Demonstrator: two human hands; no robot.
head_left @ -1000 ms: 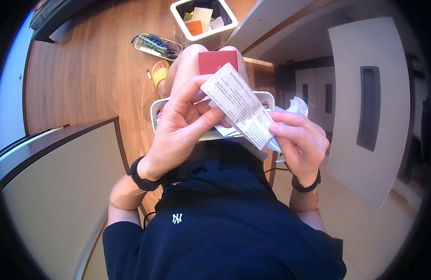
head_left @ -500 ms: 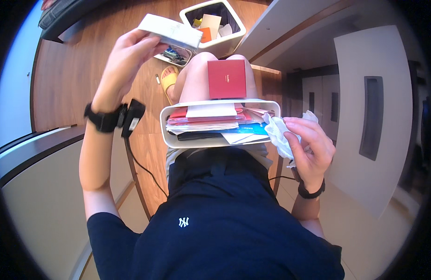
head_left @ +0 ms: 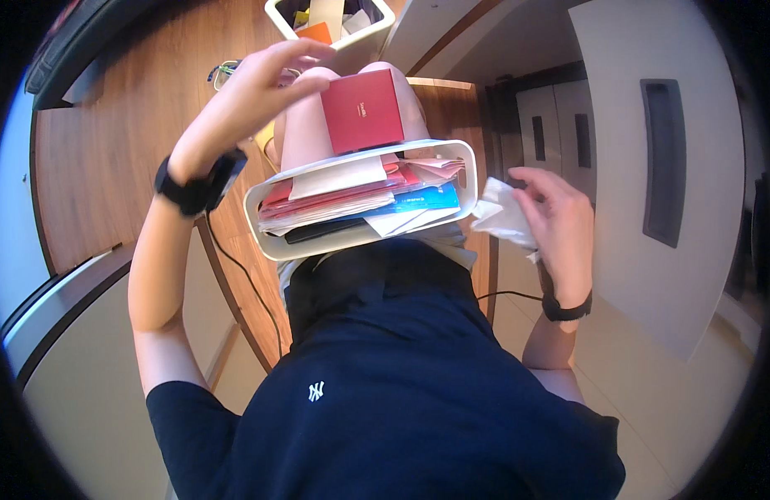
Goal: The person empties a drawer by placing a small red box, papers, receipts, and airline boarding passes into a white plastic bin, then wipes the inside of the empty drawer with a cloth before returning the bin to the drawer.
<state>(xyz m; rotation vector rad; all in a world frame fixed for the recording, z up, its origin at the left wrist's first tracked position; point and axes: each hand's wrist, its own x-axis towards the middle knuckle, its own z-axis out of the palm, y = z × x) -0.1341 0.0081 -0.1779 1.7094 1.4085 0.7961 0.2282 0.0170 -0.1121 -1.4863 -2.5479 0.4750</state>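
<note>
My left hand (head_left: 256,96) is raised beside the red square box (head_left: 361,110), its fingers apart and holding nothing; whether the fingertips touch the box's near corner I cannot tell. The box lies on my knees, against the far rim of a white oblong bin (head_left: 266,244) on my lap. Packed upright in the bin are red envelopes (head_left: 318,206), a white card (head_left: 339,177), a blue packet (head_left: 426,201) and a black flat item (head_left: 325,231). My right hand (head_left: 561,229), right of the bin, pinches a crumpled white tissue (head_left: 503,217).
Beyond my knees stands a white waste bin (head_left: 386,27) with a dark liner, holding paper and card pieces. A small container with cables (head_left: 225,75) is on the wooden floor (head_left: 135,158). Pale cabinet fronts (head_left: 618,275) rise on the right. A black cable (head_left: 250,273) trails from my left wrist.
The white box has left my left hand and is no longer seen apart. That hand has moved toward the red box. My right hand still holds the tissue; the view has shifted.
</note>
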